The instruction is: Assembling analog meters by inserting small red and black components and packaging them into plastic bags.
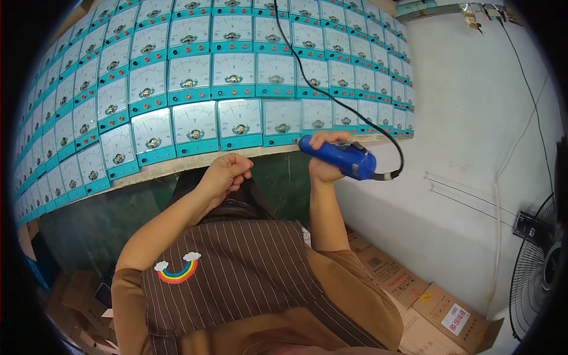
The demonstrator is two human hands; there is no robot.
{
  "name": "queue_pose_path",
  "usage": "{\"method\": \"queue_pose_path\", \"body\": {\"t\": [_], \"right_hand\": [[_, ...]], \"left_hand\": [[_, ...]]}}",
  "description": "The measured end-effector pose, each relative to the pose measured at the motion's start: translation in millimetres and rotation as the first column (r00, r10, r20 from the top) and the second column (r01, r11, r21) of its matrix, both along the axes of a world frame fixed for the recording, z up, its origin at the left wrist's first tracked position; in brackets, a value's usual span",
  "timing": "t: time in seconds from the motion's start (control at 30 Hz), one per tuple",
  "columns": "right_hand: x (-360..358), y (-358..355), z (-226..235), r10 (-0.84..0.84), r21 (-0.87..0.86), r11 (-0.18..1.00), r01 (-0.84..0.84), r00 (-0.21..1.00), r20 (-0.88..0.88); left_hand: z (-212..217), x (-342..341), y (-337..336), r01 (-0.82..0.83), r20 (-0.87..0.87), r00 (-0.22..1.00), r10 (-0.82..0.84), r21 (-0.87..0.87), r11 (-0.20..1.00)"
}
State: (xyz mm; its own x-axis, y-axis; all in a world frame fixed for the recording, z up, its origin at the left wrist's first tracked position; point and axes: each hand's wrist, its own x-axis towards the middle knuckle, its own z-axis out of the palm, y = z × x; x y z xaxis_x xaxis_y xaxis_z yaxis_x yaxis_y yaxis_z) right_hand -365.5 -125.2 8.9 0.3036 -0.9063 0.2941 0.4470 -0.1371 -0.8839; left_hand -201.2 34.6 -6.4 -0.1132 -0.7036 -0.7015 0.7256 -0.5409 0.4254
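The right hand [323, 171] grips a blue corded tool [337, 157] beside a front-row meter [283, 120], the left hand [228, 173] curled, contents indeterminable; work there appears under way, though finished and remaining meters cannot be distinguished.

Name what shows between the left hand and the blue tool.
Between the left hand and blue tool, the head view shows a pale table edge, dark green surface below.

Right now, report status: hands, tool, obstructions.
Right hand gripping blue tool, near the meters' front edge. Left hand curled closed, contents unclear. Black cable crosses view over meters.
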Motion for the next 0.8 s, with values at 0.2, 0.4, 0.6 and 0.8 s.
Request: {"method": "queue_pose_path", "body": {"t": [0.2,0.4,0.6,0.8], "right_hand": [[-3.7,-3.2,-0.1,-0.092,0.123,0.989,0.083,0.993,0.069],[-19.9,-16.1,33.2,-0.03,0.345,0.933,-0.105,0.931,0.364],[3.3,23.5,54.3,0.164,0.407,0.808,-0.426,0.826,0.539],[-2.3,11.4,42.6,0.052,0.405,0.885,-0.23,0.913,0.405]], "left_hand": [[0.8,-1.8,-3.3,-0.008,-0.039,0.999,0.007,-0.017,1.0],[1.4,-0.1,-9.2,-0.088,-0.025,0.996,0.087,-0.019,0.996],[19.6,-15.1,-28.2,-0.077,-0.081,0.994,0.071,-0.074,0.994],[17.8,-5.9,-24.7,-0.093,-0.168,0.982,0.089,-0.018,0.995]]}}
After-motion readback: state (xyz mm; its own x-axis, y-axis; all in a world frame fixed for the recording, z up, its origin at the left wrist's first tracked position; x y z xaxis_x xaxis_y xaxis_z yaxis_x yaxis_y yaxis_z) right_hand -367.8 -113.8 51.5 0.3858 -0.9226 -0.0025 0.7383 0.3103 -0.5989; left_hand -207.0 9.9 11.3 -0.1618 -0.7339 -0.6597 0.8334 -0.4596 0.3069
